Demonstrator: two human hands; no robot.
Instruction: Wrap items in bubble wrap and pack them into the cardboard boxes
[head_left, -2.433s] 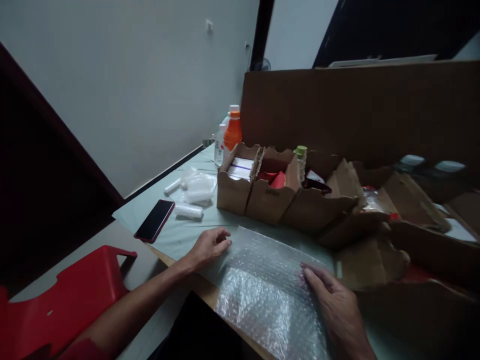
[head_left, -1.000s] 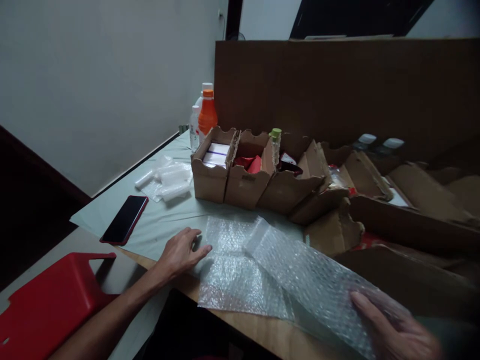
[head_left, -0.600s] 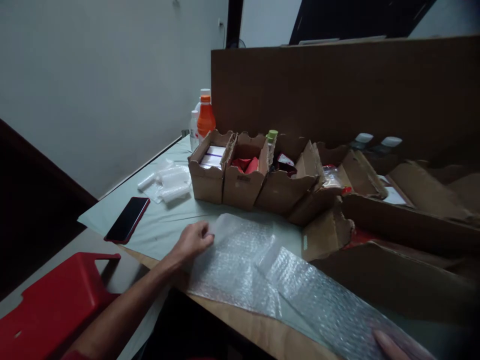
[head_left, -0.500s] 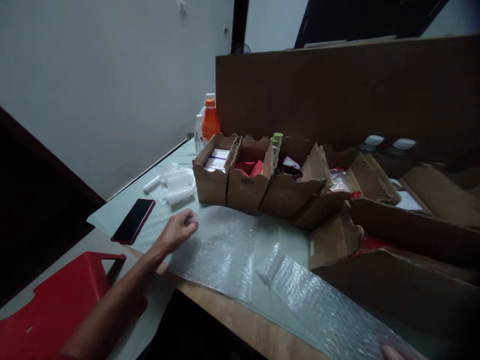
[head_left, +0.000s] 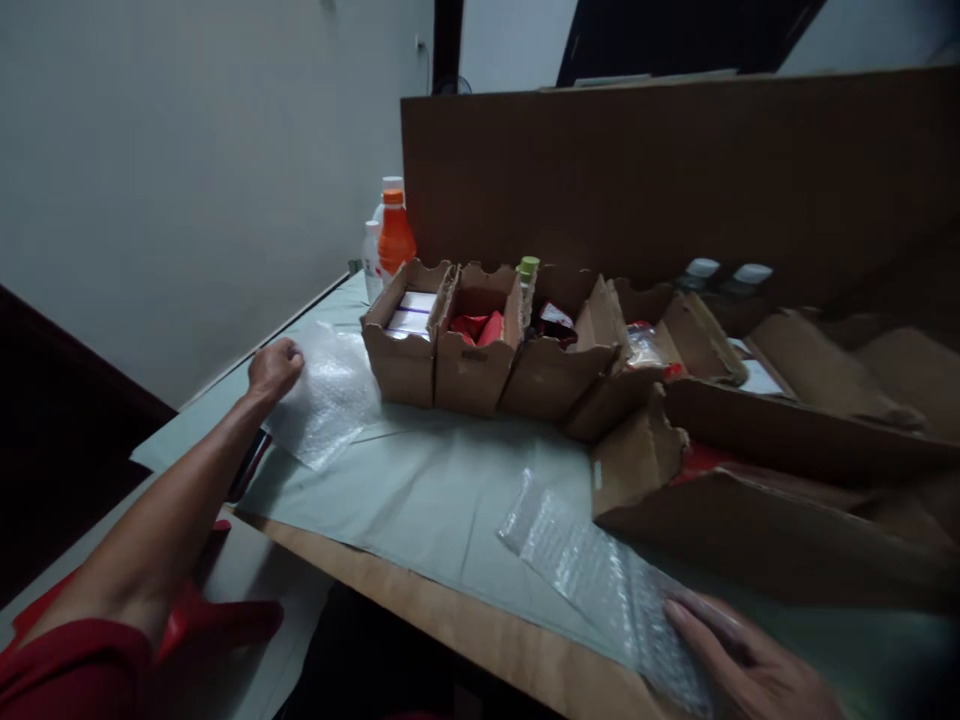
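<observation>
My left hand (head_left: 276, 368) is closed on the edge of a sheet of bubble wrap (head_left: 324, 410) at the left side of the table. That sheet lies partly over the other wrap pieces seen there earlier. At the lower right, my right hand (head_left: 757, 660) grips a second, folded strip of bubble wrap (head_left: 592, 565), which stretches toward the table's middle. Part of the strip's near end is hidden by the fingers. Below my left forearm, a phone (head_left: 247, 468) in a red case shows only in part.
Cardboard bins (head_left: 405, 370) holding small packs stand in a row across the back. A long cardboard box (head_left: 765, 530) lies at the right. Behind the bins are an orange bottle (head_left: 396, 238) and other bottles. A red plastic stool (head_left: 225, 620) stands below the table edge.
My left hand has carried its bubble wrap sheet left and away from me, baring the table's middle. My right hand has come further into view on the strip. The view has shifted slightly right.
</observation>
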